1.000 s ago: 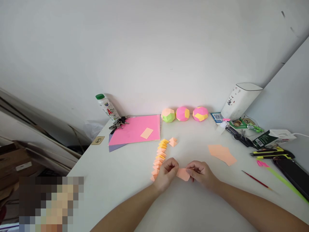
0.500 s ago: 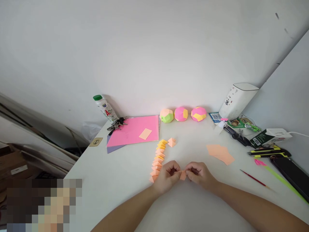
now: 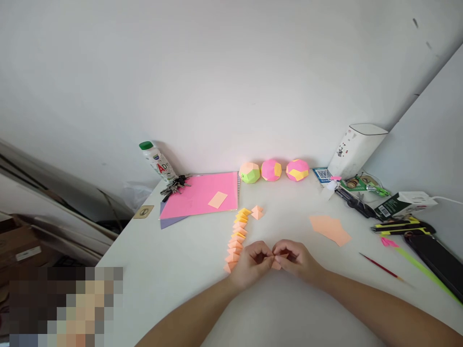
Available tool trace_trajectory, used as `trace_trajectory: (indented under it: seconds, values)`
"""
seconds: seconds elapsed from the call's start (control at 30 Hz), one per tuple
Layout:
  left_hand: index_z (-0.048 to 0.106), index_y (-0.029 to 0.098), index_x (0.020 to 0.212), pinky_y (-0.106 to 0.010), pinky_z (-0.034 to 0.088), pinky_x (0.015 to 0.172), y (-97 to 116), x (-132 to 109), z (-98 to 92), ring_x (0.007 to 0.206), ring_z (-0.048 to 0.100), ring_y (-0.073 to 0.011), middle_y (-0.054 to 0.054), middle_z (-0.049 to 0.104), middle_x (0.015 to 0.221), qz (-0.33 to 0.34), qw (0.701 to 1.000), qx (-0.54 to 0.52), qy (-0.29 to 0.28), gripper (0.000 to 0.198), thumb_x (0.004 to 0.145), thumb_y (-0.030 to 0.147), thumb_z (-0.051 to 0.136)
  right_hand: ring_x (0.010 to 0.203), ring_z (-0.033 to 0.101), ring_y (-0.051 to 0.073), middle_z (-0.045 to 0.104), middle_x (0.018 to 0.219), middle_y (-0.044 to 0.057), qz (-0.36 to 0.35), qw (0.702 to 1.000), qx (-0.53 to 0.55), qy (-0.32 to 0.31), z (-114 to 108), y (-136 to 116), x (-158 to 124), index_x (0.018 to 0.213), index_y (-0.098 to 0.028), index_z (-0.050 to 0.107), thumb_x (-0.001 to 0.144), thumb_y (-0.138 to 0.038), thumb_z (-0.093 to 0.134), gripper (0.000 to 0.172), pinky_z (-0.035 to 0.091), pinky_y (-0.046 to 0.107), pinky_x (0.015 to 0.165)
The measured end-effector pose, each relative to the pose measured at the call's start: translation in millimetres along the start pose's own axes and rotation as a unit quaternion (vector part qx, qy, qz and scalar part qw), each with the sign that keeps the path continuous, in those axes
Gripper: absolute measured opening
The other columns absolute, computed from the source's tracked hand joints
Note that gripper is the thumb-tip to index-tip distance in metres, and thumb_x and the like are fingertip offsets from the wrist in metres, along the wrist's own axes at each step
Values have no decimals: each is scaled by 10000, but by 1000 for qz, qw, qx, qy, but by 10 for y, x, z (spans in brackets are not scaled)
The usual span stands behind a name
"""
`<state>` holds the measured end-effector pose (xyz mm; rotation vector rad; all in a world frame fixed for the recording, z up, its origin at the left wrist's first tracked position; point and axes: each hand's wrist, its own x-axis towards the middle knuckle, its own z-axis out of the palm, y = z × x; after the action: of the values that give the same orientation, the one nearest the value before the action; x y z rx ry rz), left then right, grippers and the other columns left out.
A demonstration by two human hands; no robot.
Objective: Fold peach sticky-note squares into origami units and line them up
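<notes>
Between the fingertips of both hands is a small peach piece of paper, mostly hidden by the fingers. My left hand pinches it from the left, and my right hand pinches it from the right, their fingertips almost meeting. Just left of my left hand runs a row of folded peach and yellow paper pieces. One more folded peach piece lies beside the top of that row. To the right of my right hand are flat peach paper sheets, overlapping in a fan.
Three faceted paper balls line the wall. Pink paper lies at the back left with keys and a bottle. Rightward are a thin brush, a utility knife, a black case and a white container.
My right hand has shifted slightly left, bringing its fingertips up against those of my left hand. The peach paper between them has turned and shows differently. The other things stay put.
</notes>
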<state>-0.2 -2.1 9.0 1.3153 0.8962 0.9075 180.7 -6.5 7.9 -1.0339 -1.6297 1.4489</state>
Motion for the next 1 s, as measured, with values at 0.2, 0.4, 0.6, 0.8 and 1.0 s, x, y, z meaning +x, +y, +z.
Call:
trace_trajectory:
  seconds: [0.2, 0.4, 0.6, 0.8, 1.0]
  values:
    - [580, 152, 653, -258, 399, 592, -7, 0, -7, 626, 484, -122, -16, 517, 689, 12, 999, 45, -14, 95, 740, 189, 589, 505, 376, 93, 457, 582, -36, 8, 998, -60, 19, 29, -2, 16, 668, -171, 522, 769, -201, 542, 107, 293, 219, 459]
    - [541, 156, 654, -233, 369, 569, -47, -5, -4, 610, 449, -105, 3, 505, 669, 5, 999, 51, -8, 88, 729, 168, 585, 493, 349, 86, 432, 550, -51, -4, 997, -66, 44, 15, -5, 5, 615, -177, 486, 687, -123, 506, 92, 269, 213, 450]
    - [514, 162, 637, -231, 345, 549, 7, -6, 11, 590, 427, -105, 14, 488, 638, -19, 999, 44, 1, 129, 721, 212, 598, 486, 398, 92, 458, 546, -49, 13, 998, -39, 46, -3, -22, 0, 630, -182, 509, 680, -102, 495, 96, 299, 210, 443]
    - [488, 166, 621, -222, 312, 522, 39, 0, 6, 556, 386, -94, 28, 454, 603, -39, 999, 15, 15, 177, 719, 256, 606, 501, 507, 111, 514, 591, -36, 50, 995, 51, 69, -33, -6, 1, 653, -182, 522, 711, -149, 539, 69, 404, 232, 476]
    - [490, 162, 636, -215, 283, 516, 10, 26, -29, 543, 344, -84, 42, 412, 583, -34, 999, -24, 30, 228, 751, 326, 601, 455, 497, 107, 541, 526, -37, 62, 982, 144, 101, -86, 41, 26, 707, -187, 501, 827, -270, 513, 146, 381, 223, 446]
